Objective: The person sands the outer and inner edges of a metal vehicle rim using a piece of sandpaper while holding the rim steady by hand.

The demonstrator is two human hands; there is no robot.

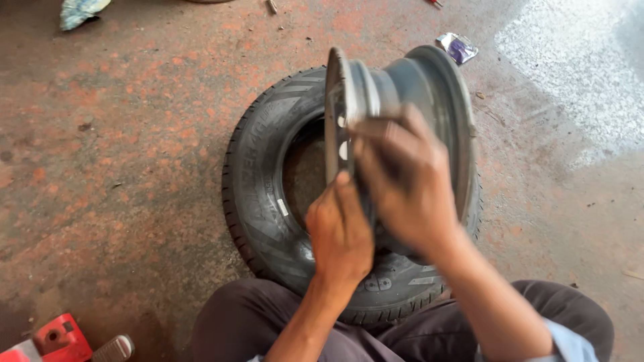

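A black tyre [261,194] lies flat on the reddish concrete floor in front of my knees. Above it I hold a grey steel wheel rim [429,87] upright on its edge, tilted over the tyre's hole. My left hand [339,231] grips the rim's near lower edge. My right hand [406,184] is wrapped over the rim's barrel just behind the left flange; its fingers are blurred. My dark trousers [255,318] show at the bottom.
A red tool with a grey pedal [74,342] sits at the bottom left. A crumpled cloth [80,10] lies at the top left, a small foil wrapper [457,47] at the top right. A pale wet-looking patch [577,74] covers the floor's right side.
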